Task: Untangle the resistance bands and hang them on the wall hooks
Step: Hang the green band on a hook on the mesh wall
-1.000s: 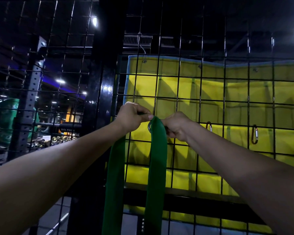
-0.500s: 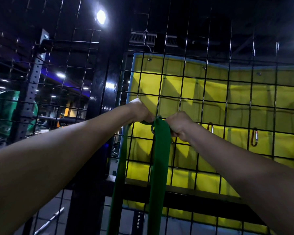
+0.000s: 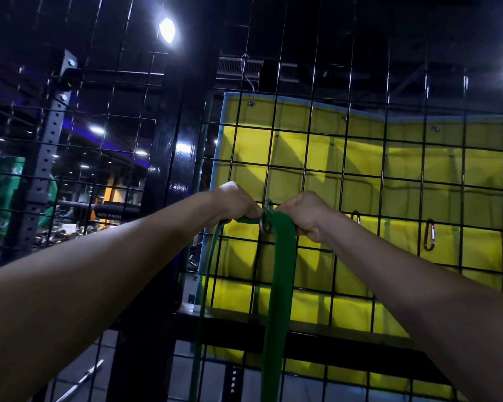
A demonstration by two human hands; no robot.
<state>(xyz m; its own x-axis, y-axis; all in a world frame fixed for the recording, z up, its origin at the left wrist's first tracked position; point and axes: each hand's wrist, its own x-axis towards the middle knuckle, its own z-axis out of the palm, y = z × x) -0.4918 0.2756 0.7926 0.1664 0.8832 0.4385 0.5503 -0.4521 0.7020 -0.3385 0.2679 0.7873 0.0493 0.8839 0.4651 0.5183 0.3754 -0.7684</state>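
Observation:
A wide green resistance band (image 3: 278, 285) hangs in two strands down the black wire grid wall (image 3: 360, 175). Its top passes through a grey metal carabiner hook (image 3: 266, 217) clipped to the grid. My left hand (image 3: 234, 203) grips the band just left of that hook, fingers curled. On the hook's right side my right hand (image 3: 305, 214) holds the band's top, fingers curled round it. The hook is partly hidden between the two hands.
Two more carabiners, a partly hidden one (image 3: 355, 217) and an orange one (image 3: 429, 235), hang on the grid to the right. A yellow tarp (image 3: 404, 169) hangs behind the grid. A black post (image 3: 169, 169) stands left, with a perforated rack upright (image 3: 45, 158) beyond.
The view has tilted up and left a little. My left hand has pulled its part of the band leftward from the hook, so the left strand now hangs thin and edge-on.

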